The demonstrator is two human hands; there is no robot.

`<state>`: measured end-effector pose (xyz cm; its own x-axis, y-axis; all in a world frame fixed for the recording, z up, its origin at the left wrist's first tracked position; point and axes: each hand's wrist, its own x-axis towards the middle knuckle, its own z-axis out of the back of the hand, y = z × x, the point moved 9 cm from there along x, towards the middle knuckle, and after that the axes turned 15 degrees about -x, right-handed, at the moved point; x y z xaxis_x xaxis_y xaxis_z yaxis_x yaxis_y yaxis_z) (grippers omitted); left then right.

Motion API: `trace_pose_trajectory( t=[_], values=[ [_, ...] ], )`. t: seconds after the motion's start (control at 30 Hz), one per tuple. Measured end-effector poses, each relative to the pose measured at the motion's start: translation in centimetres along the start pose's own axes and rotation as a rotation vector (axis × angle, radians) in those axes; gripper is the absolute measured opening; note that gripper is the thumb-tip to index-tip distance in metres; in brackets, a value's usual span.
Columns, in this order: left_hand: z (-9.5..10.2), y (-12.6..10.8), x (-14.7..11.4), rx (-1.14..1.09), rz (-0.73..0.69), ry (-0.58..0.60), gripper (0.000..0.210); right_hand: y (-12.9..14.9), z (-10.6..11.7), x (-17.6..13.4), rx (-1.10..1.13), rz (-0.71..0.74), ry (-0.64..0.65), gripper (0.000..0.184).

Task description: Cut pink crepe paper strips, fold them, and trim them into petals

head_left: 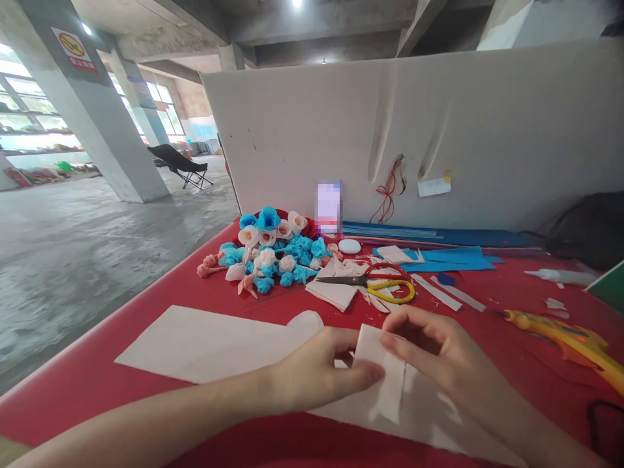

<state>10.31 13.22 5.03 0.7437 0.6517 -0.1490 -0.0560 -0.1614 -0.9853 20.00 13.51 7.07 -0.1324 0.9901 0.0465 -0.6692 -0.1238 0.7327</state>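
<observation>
Between my two hands is a folded piece of pale crepe paper [385,374], held just above the table. My left hand [312,370] pinches its left side, thumb across the front. The fingers and thumb of my right hand [433,351] grip its upper right edge. Beneath them a long pale paper strip [195,344] lies flat, running from the left to the lower right, partly hidden by my arms. Scissors [373,281] with one red and one yellow handle rest beyond my hands on cut paper pieces.
Blue and pale paper flowers [277,250] are heaped at the back left. A yellow glue gun [560,335] lies at the right. Blue paper [448,259], a white oval case [350,246] and paper scraps sit along the back, before an upright white board [302,130].
</observation>
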Motion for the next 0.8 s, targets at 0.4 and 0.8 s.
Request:
trace_pose_trajectory(
  t=[0.4,0.8],
  values=[
    [-1.9,4.6,0.2,0.132,-0.012,0.197,0.025,-5.6,0.0,11.1,-0.813,0.336,0.054,0.026],
    [-2.0,4.5,0.2,0.129,-0.043,0.216,0.028,-5.0,-0.8,11.9,-1.088,0.466,0.161,0.032]
  ],
)
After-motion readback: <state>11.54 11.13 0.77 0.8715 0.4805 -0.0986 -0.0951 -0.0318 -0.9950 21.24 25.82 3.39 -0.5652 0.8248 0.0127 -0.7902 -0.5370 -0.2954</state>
